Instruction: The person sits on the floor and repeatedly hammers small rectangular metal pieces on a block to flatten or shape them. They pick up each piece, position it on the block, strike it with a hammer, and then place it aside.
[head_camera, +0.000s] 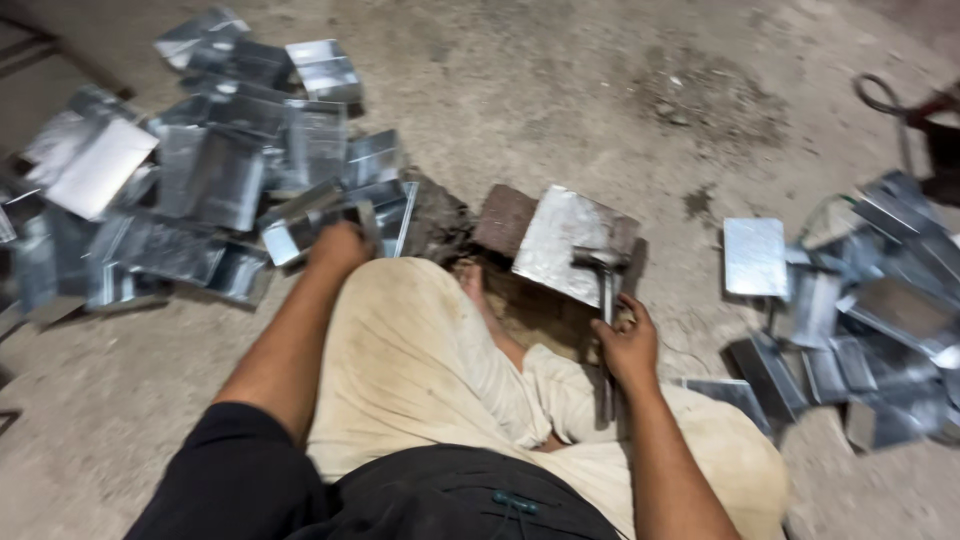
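I sit on the floor with my legs folded. My right hand (627, 343) grips the handle of a hammer (603, 275), whose head rests on a flat metal sheet (560, 240) lying over a brown block (504, 218). My left hand (338, 246) reaches out to a heap of bent shiny metal pieces (215, 170) on my left and closes on one bent piece (305, 215) at the heap's near edge. The frame is blurred there, so the grip is hard to make out.
A second pile of folded metal pieces (880, 310) lies at the right, with one flat square sheet (755, 256) beside it. A dark looped tool handle (885, 97) lies at the far right. Bare, dusty concrete floor (560, 90) stretches beyond.
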